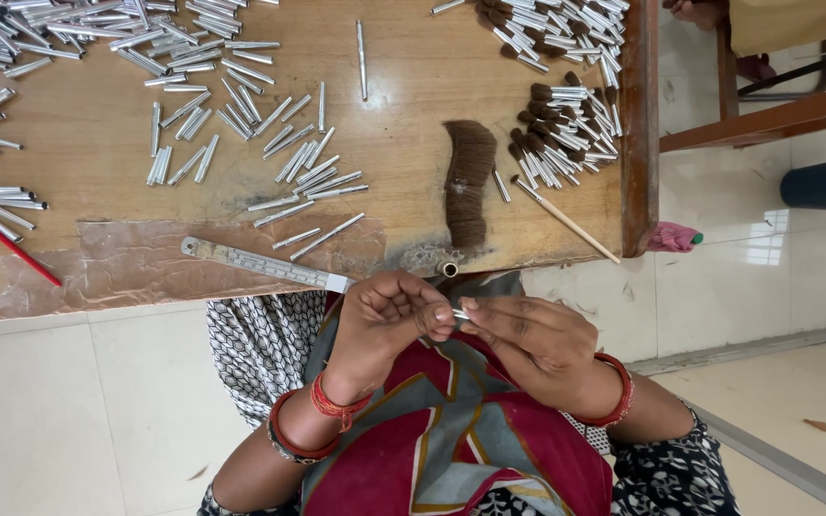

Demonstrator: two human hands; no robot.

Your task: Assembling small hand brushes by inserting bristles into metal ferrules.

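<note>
- Left hand: at 6 o'clock of the view, just below the near edge of the desk. Fingers curled in; thumb and fingertips pressed together on one end of a small metal tube. Red bangles on that wrist.
- Right hand: just at 3 o'clock of the left hand, fingertips meeting it. Grip pinches the other end of the same small metal tube. Red bangle on the wrist.
- Small metal tube: held between both hands above the lap, off the desk; only a short silver piece shows between the fingertips. Cannot tell whether anything is inside it.
- Bundle of brown bristle hair: lies on the desk at 12 o'clock of the hands, near the desk edge, apart from the hands.
- Steel ruler: flat along the near desk edge, at 10 o'clock of the left hand, its end close to the knuckles.
- Loose metal tubes: scattered widely over the desk from 9 to 12 o'clock, lying flat, many in loose heaps.
- Filled tubes with brown tufts: piled at 1 o'clock, by the right desk edge.
- Thin wooden stick: lies slanted at 1 o'clock, just below that pile.
- Red pencil: slanted, far at 9 o'clock.
- Short open tube end: stands at the desk edge, just above the hands.
</note>
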